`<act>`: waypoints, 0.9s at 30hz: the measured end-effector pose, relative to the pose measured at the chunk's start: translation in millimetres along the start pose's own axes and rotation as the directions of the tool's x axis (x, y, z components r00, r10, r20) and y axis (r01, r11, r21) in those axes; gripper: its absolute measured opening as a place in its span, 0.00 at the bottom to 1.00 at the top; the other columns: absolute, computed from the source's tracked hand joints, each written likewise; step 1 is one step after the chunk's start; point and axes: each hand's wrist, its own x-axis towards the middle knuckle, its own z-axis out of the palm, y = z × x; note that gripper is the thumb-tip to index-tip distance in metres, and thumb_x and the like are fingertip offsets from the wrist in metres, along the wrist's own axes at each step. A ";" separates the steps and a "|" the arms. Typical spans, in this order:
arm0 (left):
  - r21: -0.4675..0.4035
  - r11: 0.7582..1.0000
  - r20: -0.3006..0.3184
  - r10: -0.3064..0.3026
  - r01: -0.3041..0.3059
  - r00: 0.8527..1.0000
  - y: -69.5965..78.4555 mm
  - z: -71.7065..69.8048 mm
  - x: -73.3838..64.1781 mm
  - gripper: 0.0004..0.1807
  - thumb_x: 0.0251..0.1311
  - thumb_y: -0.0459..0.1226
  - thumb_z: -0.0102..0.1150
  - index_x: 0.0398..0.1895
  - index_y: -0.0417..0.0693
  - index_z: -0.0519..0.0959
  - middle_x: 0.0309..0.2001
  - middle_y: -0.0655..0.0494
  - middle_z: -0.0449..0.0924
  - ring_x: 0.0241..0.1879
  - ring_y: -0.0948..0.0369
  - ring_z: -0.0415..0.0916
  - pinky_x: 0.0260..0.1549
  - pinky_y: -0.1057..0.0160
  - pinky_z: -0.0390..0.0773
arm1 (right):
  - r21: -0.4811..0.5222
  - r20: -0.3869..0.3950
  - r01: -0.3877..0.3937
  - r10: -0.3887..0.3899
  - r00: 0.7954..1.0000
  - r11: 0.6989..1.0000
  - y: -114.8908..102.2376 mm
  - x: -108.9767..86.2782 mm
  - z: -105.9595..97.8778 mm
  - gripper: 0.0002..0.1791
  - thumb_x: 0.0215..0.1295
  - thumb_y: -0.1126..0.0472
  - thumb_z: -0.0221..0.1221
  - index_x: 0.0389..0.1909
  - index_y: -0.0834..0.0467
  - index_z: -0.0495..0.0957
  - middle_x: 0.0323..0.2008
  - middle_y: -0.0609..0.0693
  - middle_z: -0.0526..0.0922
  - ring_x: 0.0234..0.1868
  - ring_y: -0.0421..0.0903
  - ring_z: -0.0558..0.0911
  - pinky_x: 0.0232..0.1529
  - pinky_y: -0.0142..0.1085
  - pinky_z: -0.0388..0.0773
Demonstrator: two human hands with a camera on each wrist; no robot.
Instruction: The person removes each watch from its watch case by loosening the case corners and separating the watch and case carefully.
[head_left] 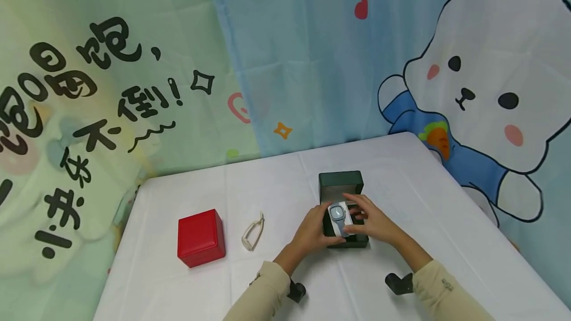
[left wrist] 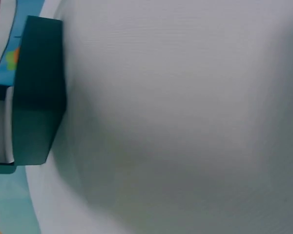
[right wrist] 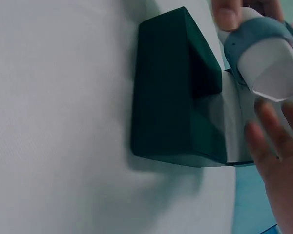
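Observation:
A blue-grey wristwatch (head_left: 337,213), strapped round a white cushion (right wrist: 278,73), is held upright over a dark green watch box (head_left: 341,181). The box stands with its lid raised, and its dark hollow shows in the right wrist view. My left hand (head_left: 312,232) grips the cushion from the left; its thumb (right wrist: 228,18) presses on the cushion's side. On the other side my right hand (head_left: 376,222) has its fingers spread and fairly straight, fingertips (right wrist: 261,108) close by the cushion's end. The left wrist view shows mostly tablecloth, with the box's side (left wrist: 39,92) at its left.
Left on the white table (head_left: 276,177) sits a closed red box (head_left: 200,237). Between it and the green box lies a cream-coloured wristwatch (head_left: 253,234) with its band looped. A printed curtain (head_left: 294,63) hangs behind the table.

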 end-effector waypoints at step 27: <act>-0.029 0.995 0.069 0.098 -0.096 0.993 -5.4 -20.8 1.5 0.47 0.44 0.47 0.69 0.67 0.48 0.57 0.59 0.51 0.70 0.57 0.59 0.70 0.55 0.65 0.71 | -0.071 0.177 0.055 -0.042 0.983 0.996 -8.7 10.7 2.3 0.48 0.48 0.55 0.66 0.67 0.63 0.52 0.59 0.67 0.61 0.50 0.56 0.72 0.42 0.41 0.77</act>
